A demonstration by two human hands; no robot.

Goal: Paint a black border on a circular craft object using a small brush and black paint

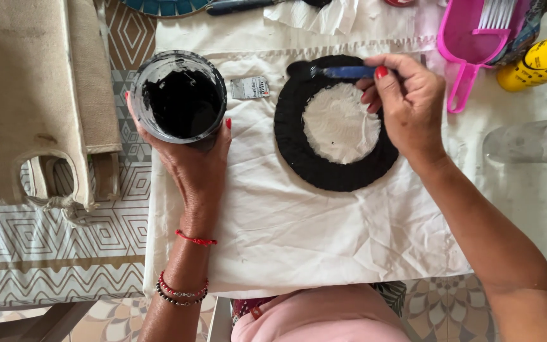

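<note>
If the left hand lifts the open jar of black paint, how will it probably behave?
The jar is open and looks fairly full of wet paint, so tilting would probably spill it. It likely feels heavy for its size. The left hand wraps only its lower side, so it may tip.

Left hand (188, 155): bare, nails varnished red. Left wrist: a thin red cord bracelet (195, 239); lower on the forearm, a cluster of beaded bracelets (182, 294) in red and black. Right hand (408, 101): bare, red-varnished nails, no jewellery visible. Both forearms are uncovered, with no sleeves in view. Torso: a pink garment (321, 316), seen at the bottom edge.
</note>
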